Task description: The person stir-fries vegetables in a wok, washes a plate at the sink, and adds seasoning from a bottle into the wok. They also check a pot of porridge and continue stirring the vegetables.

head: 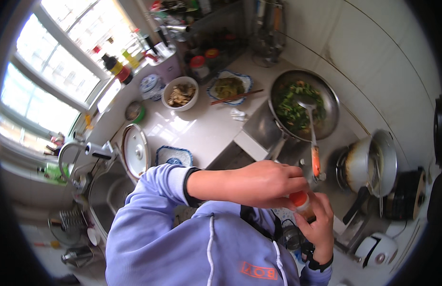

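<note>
My left hand [269, 182] reaches across my chest, and its fingers are at the red cap [298, 198] of a small seasoning jar. Below it, my right hand [319, 218] grips the body of the small seasoning jar [308, 213], which looks brownish inside. Just beyond my hands, a steel wok [332, 118] stands on the stove with chopped green vegetables [296, 103] and some orange bits in it. A spatula [310, 118] with an orange handle rests in the wok, the handle pointing toward me.
A scorched pot [357, 168] stands right of the wok. On the counter are a white bowl of cut food [180, 93], a blue-rimmed dish [230, 87] with chopsticks [237, 97] across it, and a blue-patterned plate [174, 155]. A white pot lid [135, 150] leans by the sink [110, 193].
</note>
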`<state>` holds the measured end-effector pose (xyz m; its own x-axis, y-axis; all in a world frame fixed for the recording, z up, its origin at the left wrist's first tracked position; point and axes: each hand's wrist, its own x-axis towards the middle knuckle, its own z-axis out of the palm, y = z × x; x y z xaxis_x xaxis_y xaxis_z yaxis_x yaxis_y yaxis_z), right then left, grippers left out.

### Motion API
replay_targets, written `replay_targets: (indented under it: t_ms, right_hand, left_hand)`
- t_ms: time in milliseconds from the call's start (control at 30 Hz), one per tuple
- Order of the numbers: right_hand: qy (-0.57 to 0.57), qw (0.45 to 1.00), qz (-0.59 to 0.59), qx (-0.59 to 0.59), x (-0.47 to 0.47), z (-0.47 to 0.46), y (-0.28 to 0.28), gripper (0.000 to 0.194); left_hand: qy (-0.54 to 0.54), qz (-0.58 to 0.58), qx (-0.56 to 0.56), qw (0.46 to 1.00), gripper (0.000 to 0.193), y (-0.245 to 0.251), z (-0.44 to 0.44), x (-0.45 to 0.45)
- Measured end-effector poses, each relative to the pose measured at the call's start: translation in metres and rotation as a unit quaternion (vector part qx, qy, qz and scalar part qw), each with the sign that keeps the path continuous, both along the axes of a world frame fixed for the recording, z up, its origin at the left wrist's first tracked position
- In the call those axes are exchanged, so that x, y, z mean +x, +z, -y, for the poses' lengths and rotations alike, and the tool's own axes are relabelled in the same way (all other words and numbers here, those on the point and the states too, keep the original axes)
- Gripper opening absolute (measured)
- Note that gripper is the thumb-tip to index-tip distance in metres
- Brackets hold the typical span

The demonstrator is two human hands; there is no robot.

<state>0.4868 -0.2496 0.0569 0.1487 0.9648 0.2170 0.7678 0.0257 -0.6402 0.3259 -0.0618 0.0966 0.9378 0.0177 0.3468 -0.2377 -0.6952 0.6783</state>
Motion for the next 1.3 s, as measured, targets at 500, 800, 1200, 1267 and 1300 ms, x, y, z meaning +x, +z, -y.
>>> replay_targets:
  t_ms: [500,800,1200,1267,1300]
  right_hand:
    - [-0.058,0.996,-0.065,-0.006,0.013,0.026,-0.012,0.051]
    - [-0.113,0.990,-0.080,-0.003,0.011,0.049,-0.011,0.056]
    - [-0.190,0.976,-0.102,0.032,0.016,0.065,-0.009,0.059]
    - [-0.193,0.974,-0.107,0.053,0.018,0.066,-0.010,0.060]
    - [-0.192,0.974,-0.104,0.057,0.019,0.067,-0.011,0.060]
  left_hand:
    - [0.551,0.090,-0.453,0.695,0.034,-0.232,-0.114,-0.069]
    - [0.750,-0.127,-0.067,0.646,0.032,-0.326,-0.132,-0.070]
    - [0.375,0.175,-0.441,0.797,0.046,-0.119,-0.050,-0.005]
    - [0.252,0.048,-0.592,0.764,0.047,-0.092,0.008,0.027]
    - [0.250,-0.057,-0.655,0.710,0.050,-0.087,0.033,0.044]
